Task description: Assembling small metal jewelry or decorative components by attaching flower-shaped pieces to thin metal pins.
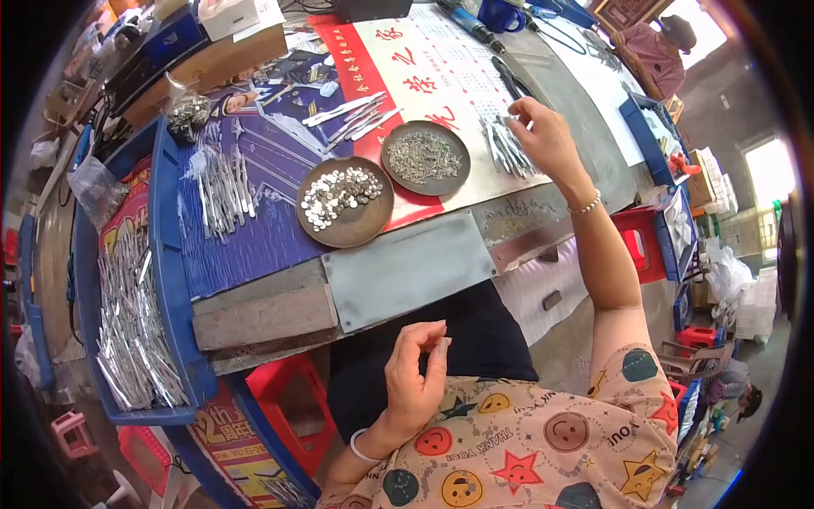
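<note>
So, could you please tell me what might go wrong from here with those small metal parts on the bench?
The right hand reaches far over the bench to the pile of metal strips; a sleeve or forearm could brush the dish of small grey parts and scatter them. The left hand seems to pinch something tiny above the lap, off the bench, so it might drop out of sight.

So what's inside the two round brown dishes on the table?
The nearer round dish holds a pile of small shiny silver pieces. The farther dish holds a heap of thin grey metal bits. The piles cover part of each dish's bottom, and whatever lies beneath them.
</note>
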`<state>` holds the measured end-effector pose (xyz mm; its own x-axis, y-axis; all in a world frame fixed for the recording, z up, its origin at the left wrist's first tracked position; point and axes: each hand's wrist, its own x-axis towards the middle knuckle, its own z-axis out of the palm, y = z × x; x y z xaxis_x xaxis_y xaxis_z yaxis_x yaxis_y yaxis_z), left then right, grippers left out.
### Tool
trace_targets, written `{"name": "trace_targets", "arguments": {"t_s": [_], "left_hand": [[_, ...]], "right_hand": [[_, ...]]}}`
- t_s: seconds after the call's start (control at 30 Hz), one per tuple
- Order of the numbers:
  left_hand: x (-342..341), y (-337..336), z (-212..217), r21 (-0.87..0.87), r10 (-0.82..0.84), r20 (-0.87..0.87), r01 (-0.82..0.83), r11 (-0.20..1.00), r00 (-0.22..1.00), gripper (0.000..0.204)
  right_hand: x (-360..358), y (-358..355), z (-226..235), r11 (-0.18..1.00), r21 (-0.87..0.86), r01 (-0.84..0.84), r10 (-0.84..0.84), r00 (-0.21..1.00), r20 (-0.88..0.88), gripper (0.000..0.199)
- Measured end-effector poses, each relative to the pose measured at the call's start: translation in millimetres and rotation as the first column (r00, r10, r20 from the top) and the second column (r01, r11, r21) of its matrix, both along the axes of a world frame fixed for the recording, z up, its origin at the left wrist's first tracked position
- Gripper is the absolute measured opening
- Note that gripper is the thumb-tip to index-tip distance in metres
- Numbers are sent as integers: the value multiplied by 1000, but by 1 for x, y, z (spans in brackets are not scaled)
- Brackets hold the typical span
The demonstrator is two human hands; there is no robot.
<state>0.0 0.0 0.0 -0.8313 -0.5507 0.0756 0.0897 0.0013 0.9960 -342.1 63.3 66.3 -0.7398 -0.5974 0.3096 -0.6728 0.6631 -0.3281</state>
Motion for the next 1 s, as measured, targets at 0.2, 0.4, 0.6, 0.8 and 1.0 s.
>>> {"name": "trace_targets", "arguments": {"t_s": [0.2, 0.4, 0.6, 0.8, 1.0], "left_hand": [[0, -3, 0, 86, -90, 17, 88, 992, 996, 23], [6, -8, 7, 37, -119, 7, 119, 992, 993, 18], [12, -14, 6, 62, -69, 55, 65, 996, 996, 16], [12, -18, 2, 77, -108, 98, 100, 992, 989, 13], [11, -22, 4, 41, -115, 76, 112, 993, 990, 12]], "right_hand": [[11, -36, -1, 933, -50, -356, 359, 931, 62, 14], [1, -117, -17, 809, 42, -586, 587, 810, -5, 9], [-4, -185, -30, 778, 150, -611, 621, 784, -28, 11], [5, -227, -21, 672, 477, -566, 654, 756, -24, 14], [8, -245, -7, 518, 621, -588, 738, 674, 22, 17]]}}
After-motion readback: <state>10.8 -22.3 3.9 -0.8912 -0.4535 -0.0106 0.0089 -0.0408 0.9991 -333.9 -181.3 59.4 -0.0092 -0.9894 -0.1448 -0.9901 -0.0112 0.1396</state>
